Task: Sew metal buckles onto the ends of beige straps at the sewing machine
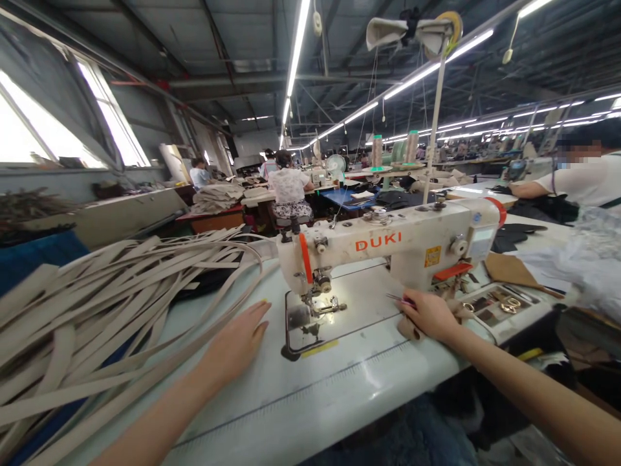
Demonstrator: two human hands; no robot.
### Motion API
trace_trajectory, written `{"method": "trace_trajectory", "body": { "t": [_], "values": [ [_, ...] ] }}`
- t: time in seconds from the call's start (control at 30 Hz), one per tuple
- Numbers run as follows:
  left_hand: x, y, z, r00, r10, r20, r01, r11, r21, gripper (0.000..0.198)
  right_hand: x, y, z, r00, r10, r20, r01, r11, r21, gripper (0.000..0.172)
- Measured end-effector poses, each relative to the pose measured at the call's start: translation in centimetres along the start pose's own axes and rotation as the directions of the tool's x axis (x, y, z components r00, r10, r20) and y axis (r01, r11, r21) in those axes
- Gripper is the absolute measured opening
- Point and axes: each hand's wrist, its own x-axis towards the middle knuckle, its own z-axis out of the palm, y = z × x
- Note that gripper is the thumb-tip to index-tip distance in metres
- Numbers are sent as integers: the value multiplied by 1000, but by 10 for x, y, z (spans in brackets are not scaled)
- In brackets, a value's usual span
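Observation:
A white DUKI sewing machine (388, 249) stands on the pale sewing table (315, 388) in front of me. My left hand (237, 343) lies flat and open on the table, left of the needle plate (310, 317), touching a long beige fabric strip (160, 369). My right hand (427, 315) rests by the machine's base, fingers curled round a small beige piece with a thin tool poking out at its top; I cannot name it. A large heap of beige strips (82, 310) fills the table's left side.
A tray with scissors (504, 303) sits right of the machine. A thread stand with cones (412, 147) rises behind it. A seated person (577, 181) works at the right, others (290, 188) farther back. Dark fabric lies on neighbouring tables.

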Motion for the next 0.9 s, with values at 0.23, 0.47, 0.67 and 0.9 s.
{"method": "trace_trajectory", "body": {
  "t": [0.23, 0.47, 0.67, 0.9],
  "values": [
    [-54, -21, 10, 997, -73, -33, 75, 994, 77, 55, -1, 3, 4, 1000, -6, 7, 6, 1000, -24, 23],
    [-65, 62, 32, 921, 351, 169, -355, 935, -6, 54, -2, 3, 3, 1000, -17, 9, 17, 999, -30, 23],
    [-18, 92, 35, 900, 374, 225, -372, 927, -52, 53, -2, 4, 5, 1000, -22, -7, 22, 1000, 7, 23],
    [-34, 18, 22, 979, 158, 131, -166, 985, 47, 51, 1, 11, 11, 1000, -25, 12, 25, 1000, 12, 26]
  ]
}}
